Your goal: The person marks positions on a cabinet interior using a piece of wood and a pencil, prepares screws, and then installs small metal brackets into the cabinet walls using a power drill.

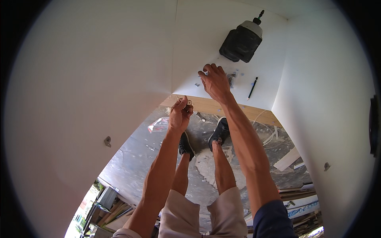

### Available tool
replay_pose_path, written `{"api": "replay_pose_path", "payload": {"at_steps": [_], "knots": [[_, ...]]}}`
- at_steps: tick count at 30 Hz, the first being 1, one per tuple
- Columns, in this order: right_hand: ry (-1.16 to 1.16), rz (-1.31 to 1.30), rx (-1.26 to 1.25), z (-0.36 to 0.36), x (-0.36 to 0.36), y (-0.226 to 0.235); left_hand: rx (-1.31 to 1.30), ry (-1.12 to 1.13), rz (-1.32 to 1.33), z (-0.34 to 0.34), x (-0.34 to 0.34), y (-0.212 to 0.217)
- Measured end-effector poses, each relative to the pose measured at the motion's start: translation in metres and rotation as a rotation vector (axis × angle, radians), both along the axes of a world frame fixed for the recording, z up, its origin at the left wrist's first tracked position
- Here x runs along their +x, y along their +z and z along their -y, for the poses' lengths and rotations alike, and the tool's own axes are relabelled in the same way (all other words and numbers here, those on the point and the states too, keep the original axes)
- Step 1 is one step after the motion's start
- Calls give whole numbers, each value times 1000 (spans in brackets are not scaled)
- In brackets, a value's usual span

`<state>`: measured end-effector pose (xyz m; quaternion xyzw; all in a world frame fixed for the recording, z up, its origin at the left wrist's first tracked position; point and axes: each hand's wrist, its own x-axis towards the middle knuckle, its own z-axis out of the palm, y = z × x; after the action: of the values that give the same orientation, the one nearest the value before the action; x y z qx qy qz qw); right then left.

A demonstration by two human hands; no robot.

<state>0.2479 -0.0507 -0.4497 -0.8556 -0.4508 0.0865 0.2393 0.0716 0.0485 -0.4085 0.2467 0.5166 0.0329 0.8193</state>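
My left hand (181,114) is closed near the wooden front edge, gripping a small pale piece with a dark hole (189,103) between thumb and fingers. Above the white board (198,43), my right hand (216,82) has its fingers curled together. Something tiny and greyish shows at its fingertips, too small to name. Just right of that hand lies a small clear bag of metal hardware (231,80), partly covered by it. A loose small metal bit (197,84) rests on the board to the hand's left.
A dark cordless drill (242,41) with a bit stands farther back, and a black pencil (253,88) lies right. White panels rise at left (99,79) and right (321,87), each carrying a small metal bracket (107,141). Below are concrete floor (139,158), plastic wrapping (158,124) and offcuts (286,159).
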Motion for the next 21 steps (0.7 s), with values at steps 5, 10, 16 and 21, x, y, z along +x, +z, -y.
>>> {"api": "replay_pose_path", "payload": {"at_steps": [5,10,16,21], "knots": [[141,62,-151,-17,-8,-22,-71,28,-42,27,-28,11],[-59,15,69,-7,-10,-17,-106,50,-60,34,-35,18],[-892,-331,774,35,-6,68,-39,-15,-16,16,-33,21],[-1040,-668,1094,43,107,136,8,-52,113,5,-20,46]]}}
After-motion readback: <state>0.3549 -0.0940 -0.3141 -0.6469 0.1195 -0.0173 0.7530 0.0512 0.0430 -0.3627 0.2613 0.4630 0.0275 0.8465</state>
